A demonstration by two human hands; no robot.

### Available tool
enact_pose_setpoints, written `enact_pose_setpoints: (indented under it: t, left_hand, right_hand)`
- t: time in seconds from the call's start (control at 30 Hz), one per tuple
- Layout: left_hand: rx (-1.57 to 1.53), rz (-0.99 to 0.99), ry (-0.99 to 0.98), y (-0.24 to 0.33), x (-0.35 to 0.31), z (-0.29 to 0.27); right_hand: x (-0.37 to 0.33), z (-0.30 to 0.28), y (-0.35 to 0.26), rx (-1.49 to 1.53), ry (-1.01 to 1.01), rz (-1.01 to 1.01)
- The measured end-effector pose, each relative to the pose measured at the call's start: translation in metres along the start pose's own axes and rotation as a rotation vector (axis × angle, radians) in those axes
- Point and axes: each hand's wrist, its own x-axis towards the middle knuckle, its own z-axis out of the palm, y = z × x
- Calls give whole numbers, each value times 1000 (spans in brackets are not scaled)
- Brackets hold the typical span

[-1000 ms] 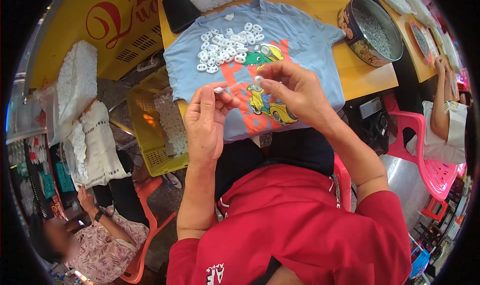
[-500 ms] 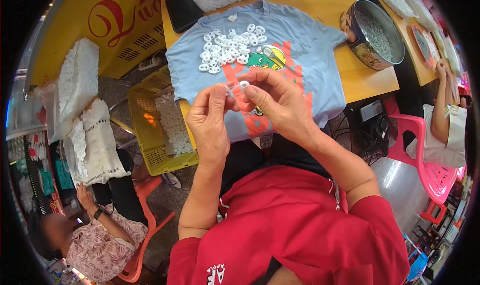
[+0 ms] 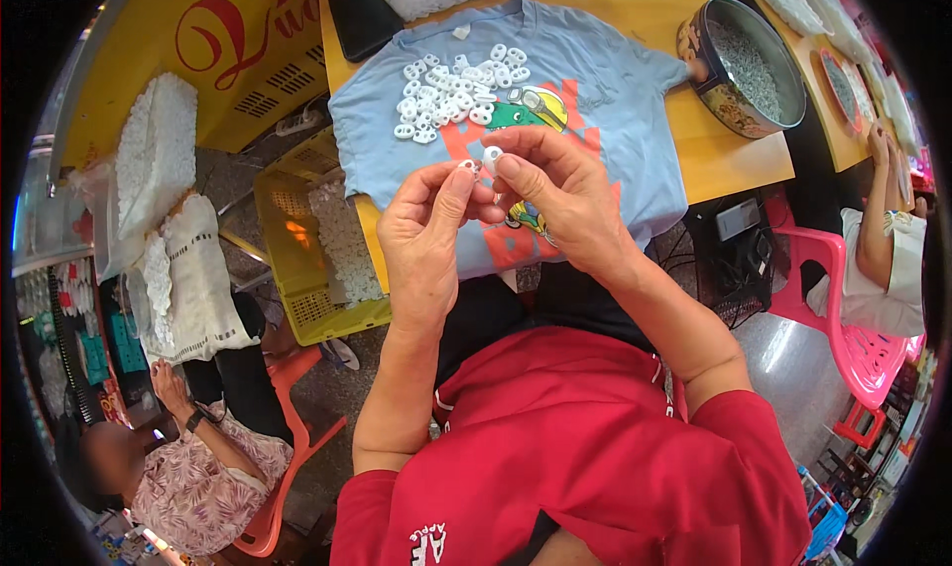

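Above the near half of a light blue T-shirt (image 3: 620, 129) my two hands meet, fingertips close together. My left hand (image 3: 421, 253) pinches a small white plastic piece (image 3: 468, 167) with dark holes, mostly covered by thumb and fingers. Between thumb and forefinger of my right hand (image 3: 565, 204) is another white plastic piece (image 3: 492, 155), rounded at the top. Whether the two pieces touch is too small to tell. Beyond my hands, a loose pile of white two-holed plastic pieces (image 3: 436, 101) lies on the shirt.
A round tin (image 3: 699, 95) of small silvery metal parts stands at the table's (image 3: 739, 159) right. A black phone-like slab (image 3: 363, 20) lies far left. A yellow crate (image 3: 297, 293) holds more white pieces. Co-workers sit left, beside a full bag (image 3: 154, 134), and right, by a pink chair (image 3: 838, 298).
Both hands have shifted slightly right. The left hand's piece has come nearer the right hand's piece and has turned so that its holes show. Both grips persist.
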Motion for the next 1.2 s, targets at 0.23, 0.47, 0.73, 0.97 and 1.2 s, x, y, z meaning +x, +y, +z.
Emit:
enact_pose_setpoints:
  t: [0.23, 0.47, 0.73, 0.97, 1.2]
  left_hand:
    - [48, 16, -34, 0, 1, 0]
    - [100, 47, -7, 0, 0, 3]
    - [161, 123, -14, -2, 0, 3]
    - [277, 172, -58, -7, -3, 3]
    - [159, 232, -91, -8, -8, 9]
  right_hand:
    - [1, -2, -3, -48, 19, -11]
    - [0, -2, 0, -14, 1, -4]
    - [2, 1, -2, -143, -2, -20]
    - [0, 2, -4, -122, -42, 22]
    - [-6, 12, -7, -45, -52, -69]
